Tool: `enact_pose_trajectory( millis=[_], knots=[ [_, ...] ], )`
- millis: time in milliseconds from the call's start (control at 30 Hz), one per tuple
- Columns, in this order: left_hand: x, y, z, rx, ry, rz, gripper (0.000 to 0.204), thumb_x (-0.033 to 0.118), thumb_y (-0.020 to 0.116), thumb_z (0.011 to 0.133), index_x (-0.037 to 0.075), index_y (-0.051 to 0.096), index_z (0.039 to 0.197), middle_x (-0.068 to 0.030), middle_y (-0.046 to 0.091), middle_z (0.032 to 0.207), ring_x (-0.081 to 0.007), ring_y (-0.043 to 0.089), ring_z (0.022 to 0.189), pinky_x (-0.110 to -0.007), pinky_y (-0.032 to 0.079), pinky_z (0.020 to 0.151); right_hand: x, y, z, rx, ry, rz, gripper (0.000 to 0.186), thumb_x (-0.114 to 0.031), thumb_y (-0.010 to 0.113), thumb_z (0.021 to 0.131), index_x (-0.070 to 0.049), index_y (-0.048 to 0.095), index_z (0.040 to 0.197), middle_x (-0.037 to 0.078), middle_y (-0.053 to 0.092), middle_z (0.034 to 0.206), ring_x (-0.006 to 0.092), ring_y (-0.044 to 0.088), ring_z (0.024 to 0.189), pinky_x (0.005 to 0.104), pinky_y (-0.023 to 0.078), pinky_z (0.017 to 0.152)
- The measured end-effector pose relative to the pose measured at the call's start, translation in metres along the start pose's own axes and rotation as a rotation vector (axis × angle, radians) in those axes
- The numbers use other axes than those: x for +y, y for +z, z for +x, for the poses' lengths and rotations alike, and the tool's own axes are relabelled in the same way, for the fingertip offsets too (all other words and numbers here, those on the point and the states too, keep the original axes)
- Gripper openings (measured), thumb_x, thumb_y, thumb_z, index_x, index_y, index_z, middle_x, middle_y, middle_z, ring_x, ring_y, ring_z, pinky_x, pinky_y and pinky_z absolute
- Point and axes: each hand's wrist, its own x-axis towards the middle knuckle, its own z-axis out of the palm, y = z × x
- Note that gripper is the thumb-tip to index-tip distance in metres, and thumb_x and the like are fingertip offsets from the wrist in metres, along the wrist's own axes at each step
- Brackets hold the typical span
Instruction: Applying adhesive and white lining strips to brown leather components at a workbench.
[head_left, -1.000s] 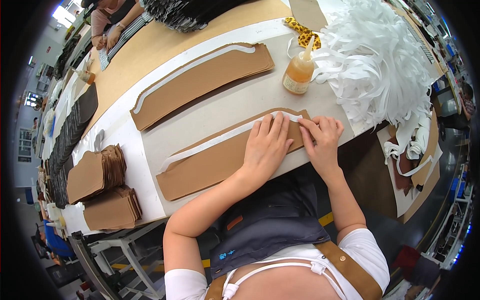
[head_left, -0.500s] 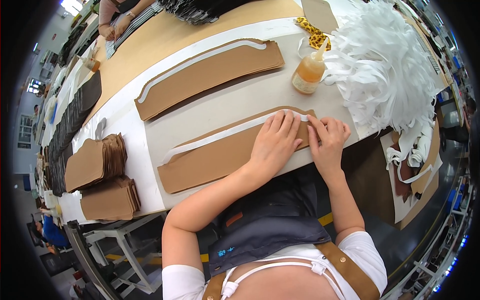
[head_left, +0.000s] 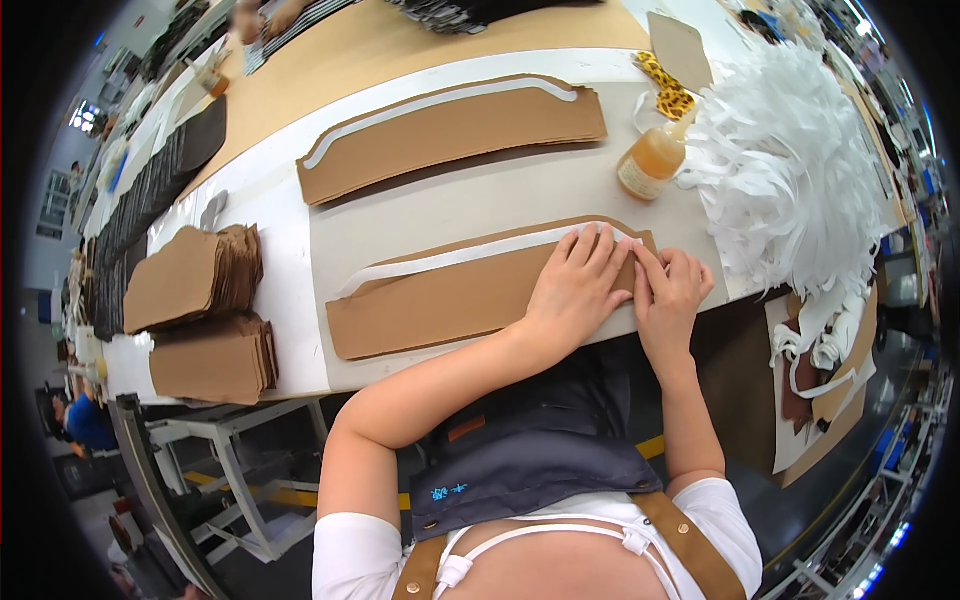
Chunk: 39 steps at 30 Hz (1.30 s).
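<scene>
A long brown panel (head_left: 440,310) lies before me on the grey mat. A white strip (head_left: 470,250) runs along its far edge and stands out a little past the edge at the left. My left hand (head_left: 577,285) lies flat on the panel, fingers stretched out over the right part of the strip. Close beside it, my right hand (head_left: 672,290) has its thumb and forefinger together at the strip's right end, its other fingers curled. Farther off lies a stack of brown panels (head_left: 450,135), the top one with a white strip along its far edge.
A squeeze bottle of amber liquid (head_left: 650,165) stands near a heap of white strips (head_left: 790,170) at the right. Brown piece stacks (head_left: 190,280) sit at the left beside a row of dark pieces (head_left: 160,190). Another person's hand (head_left: 285,15) shows at the far left.
The whole view has shifted slightly. Both hands stay at the strip's right end, with the right fingers moved slightly at its tip. The other person's hands at the far left have moved.
</scene>
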Motion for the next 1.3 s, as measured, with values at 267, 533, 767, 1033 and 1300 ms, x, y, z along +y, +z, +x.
enact_pose_trajectory(
  millis=[267, 533, 767, 1033, 1300],
  knots=[
    [-0.020, -0.025, -0.054, -0.007, -0.162, -0.138, 0.087, 0.056, 0.064, 0.098, 0.000, 0.040, 0.160, -0.0183, 0.037, 0.168, -0.0342, 0.032, 0.157, -0.049, 0.025, 0.129, 0.002, 0.002, -0.007, -0.026, 0.013, 0.012, 0.031, -0.011, 0.071, 0.097, -0.014, 0.076, 0.128, 0.005, 0.056, 0.101, 0.0228, 0.055, 0.101, 0.0451, 0.032, 0.107],
    [-0.085, -0.123, -0.129, 0.187, -0.455, 0.135, 0.059, 0.027, 0.081, 0.090, 0.010, 0.062, 0.143, -0.0150, 0.053, 0.150, -0.0397, 0.043, 0.143, -0.054, 0.031, 0.118, -0.003, -0.004, 0.008, -0.026, 0.062, 0.161, 0.034, -0.009, 0.071, 0.097, -0.006, 0.069, 0.130, 0.011, 0.061, 0.116, 0.0299, 0.056, 0.112, 0.0458, 0.038, 0.108],
    [-0.131, -0.150, -0.158, 0.153, -0.634, 0.219, 0.024, 0.022, 0.082, 0.089, 0.010, 0.070, 0.106, -0.0108, 0.057, 0.127, -0.0345, 0.044, 0.131, -0.051, 0.030, 0.112, -0.065, 0.006, 0.039, -0.140, -0.187, 0.499, 0.039, 0.000, 0.075, 0.089, -0.003, 0.068, 0.128, 0.015, 0.063, 0.124, 0.0342, 0.061, 0.114, 0.0431, 0.050, 0.098],
    [-0.134, -0.147, -0.153, 0.122, -0.861, -0.265, 0.024, 0.018, 0.076, 0.096, 0.007, 0.066, 0.115, -0.0090, 0.066, 0.085, -0.0303, 0.066, 0.080, -0.040, 0.051, 0.083, -0.122, 0.022, 0.051, -0.494, -0.494, 0.669, 0.043, -0.005, 0.074, 0.091, 0.003, 0.063, 0.131, 0.017, 0.061, 0.141, 0.0368, 0.059, 0.131, 0.0455, 0.050, 0.110],
    [-0.131, -0.133, -0.172, 0.269, -0.905, -0.178, 0.042, 0.016, 0.072, 0.099, 0.008, 0.063, 0.139, -0.0078, 0.065, 0.080, -0.0215, 0.064, 0.065, -0.035, 0.051, 0.064, -0.149, 0.036, 0.056, -0.532, -0.599, 0.626, 0.044, -0.005, 0.072, 0.092, 0.005, 0.061, 0.134, 0.019, 0.059, 0.145, 0.0374, 0.056, 0.137, 0.0454, 0.048, 0.113]
  ],
)
